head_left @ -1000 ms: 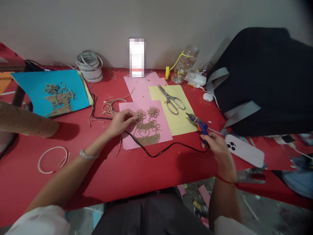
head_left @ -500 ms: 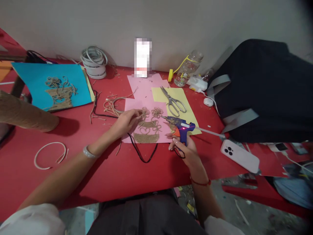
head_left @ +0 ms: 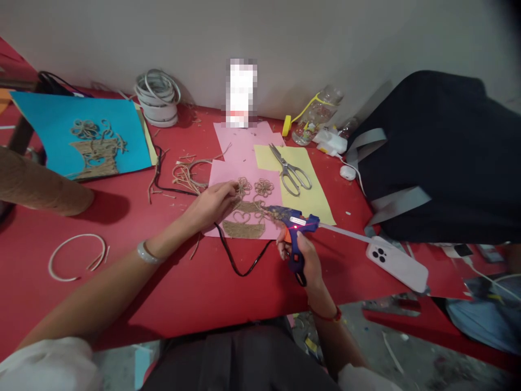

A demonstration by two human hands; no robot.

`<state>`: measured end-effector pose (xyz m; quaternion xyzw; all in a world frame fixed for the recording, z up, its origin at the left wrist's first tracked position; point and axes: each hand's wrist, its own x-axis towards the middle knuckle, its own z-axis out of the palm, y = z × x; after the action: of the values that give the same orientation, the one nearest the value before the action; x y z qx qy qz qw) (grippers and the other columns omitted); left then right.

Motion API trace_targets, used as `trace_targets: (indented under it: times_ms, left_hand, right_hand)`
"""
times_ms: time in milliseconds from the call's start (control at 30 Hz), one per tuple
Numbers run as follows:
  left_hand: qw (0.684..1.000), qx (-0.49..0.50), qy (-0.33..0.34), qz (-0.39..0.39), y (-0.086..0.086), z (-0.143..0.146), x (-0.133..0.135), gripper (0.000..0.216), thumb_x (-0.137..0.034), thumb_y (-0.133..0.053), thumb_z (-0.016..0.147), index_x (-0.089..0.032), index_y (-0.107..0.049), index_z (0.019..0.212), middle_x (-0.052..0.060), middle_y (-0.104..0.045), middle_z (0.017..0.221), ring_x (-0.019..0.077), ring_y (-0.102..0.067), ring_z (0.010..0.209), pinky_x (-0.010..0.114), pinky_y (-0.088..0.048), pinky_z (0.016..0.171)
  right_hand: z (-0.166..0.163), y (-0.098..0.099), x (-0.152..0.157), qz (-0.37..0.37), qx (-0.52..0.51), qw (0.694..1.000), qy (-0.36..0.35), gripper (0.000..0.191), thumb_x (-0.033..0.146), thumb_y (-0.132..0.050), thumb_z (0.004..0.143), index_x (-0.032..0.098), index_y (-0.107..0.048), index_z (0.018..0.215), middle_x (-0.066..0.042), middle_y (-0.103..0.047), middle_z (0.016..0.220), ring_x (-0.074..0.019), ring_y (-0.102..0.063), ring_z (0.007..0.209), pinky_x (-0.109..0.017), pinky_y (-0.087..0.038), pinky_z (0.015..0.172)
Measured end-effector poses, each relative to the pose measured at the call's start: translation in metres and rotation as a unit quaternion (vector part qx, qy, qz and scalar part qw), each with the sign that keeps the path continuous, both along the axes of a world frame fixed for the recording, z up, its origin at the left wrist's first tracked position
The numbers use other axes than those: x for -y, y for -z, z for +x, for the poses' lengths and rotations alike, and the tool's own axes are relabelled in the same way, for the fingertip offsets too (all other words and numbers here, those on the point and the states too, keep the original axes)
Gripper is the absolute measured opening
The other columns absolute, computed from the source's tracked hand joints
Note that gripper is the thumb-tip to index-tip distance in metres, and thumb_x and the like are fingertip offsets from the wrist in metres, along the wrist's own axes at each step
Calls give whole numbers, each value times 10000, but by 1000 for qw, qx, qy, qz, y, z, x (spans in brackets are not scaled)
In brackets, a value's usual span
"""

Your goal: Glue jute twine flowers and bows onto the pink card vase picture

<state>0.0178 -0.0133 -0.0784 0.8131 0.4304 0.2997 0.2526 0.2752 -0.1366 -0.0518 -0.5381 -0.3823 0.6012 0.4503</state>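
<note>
On the pink paper [head_left: 217,171] lies a design in jute twine: a left twine flower [head_left: 244,187], a right twine flower [head_left: 264,187], curled stems, a small heart [head_left: 241,216] and a woven band [head_left: 244,229]. My left hand [head_left: 215,205] rests at the paper's left, fingers bent and pinched together at the left flower's edge; the fingertips are partly hidden. Wrapped around the handle of a blue hot glue gun [head_left: 299,221] is my right hand [head_left: 307,252]. The gun's nozzle points left, over the stems below the right flower. A long glue stick [head_left: 345,232] sticks out behind.
Scissors [head_left: 290,171] lie on yellow paper [head_left: 317,190]. A phone [head_left: 396,264] and a dark bag [head_left: 431,163] are at right. A bottle [head_left: 317,117] and a cord coil [head_left: 158,100] stand behind. At left are blue paper [head_left: 52,141] with twine work and a twine-covered tube [head_left: 49,187].
My right hand has brought the glue gun left and down, its nozzle going from beside the right flower to the stems below. My left hand stays at the left flower.
</note>
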Motion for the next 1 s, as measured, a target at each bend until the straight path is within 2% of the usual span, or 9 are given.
trace_targets:
  times_ms: [100, 200, 333, 500, 733, 1000]
  left_hand:
    - [996, -14, -8, 87, 5, -2, -3, 178, -337, -527, 1011, -195, -614, 947, 121, -702, 1183, 252, -650, 1108, 387, -490, 971]
    - [992, -30, -3, 126, 7, -3, -5, 198, -346, -534, 1010, -190, -638, 943, 96, -692, 992, 231, -640, 955, 369, -497, 895]
    - [996, -22, 27, 82, 5, -1, -2, 178, -310, -528, 1014, -186, -635, 943, 59, -644, 911, 183, -608, 814, 295, -483, 762]
    - [999, 8, 31, 27, 5, -1, -1, 172, -321, -542, 1010, -184, -622, 945, 48, -626, 926, 172, -603, 815, 280, -462, 749]
    - [999, 14, 28, 15, 8, -2, -3, 203, -363, -537, 1010, -188, -617, 942, 44, -621, 910, 172, -586, 799, 286, -450, 740]
    - [999, 18, 32, 23, 6, -1, -3, 178, -324, -548, 1006, -185, -608, 913, 38, -611, 879, 172, -579, 789, 283, -448, 736]
  right_hand:
    - [-6, 7, 1, 22, 17, 1000, 13, 440, 635, -566, 900, 212, -624, 794, -7, -521, 657, -147, -446, 585, -280, -350, 540]
    - [-8, 8, 1, 27, 27, 999, 13, 474, 653, -566, 901, 197, -610, 775, 11, -485, 617, -125, -403, 558, -271, -310, 530]
    - [-7, 9, 0, 20, 40, 999, -3, 489, 662, -568, 899, 192, -613, 769, 24, -451, 581, -118, -382, 534, -273, -288, 518]
    - [-7, 10, 0, 24, 53, 998, -4, 505, 673, -561, 905, 194, -604, 752, 33, -436, 562, -112, -375, 521, -271, -290, 514]
    - [-7, 12, 0, 32, 72, 997, -7, 506, 656, -557, 926, 191, -586, 729, 34, -447, 574, -106, -396, 524, -268, -298, 520]
    - [-8, 11, -2, 43, 86, 995, -14, 491, 625, -539, 950, 195, -572, 717, 25, -469, 596, -117, -408, 551, -276, -307, 540]
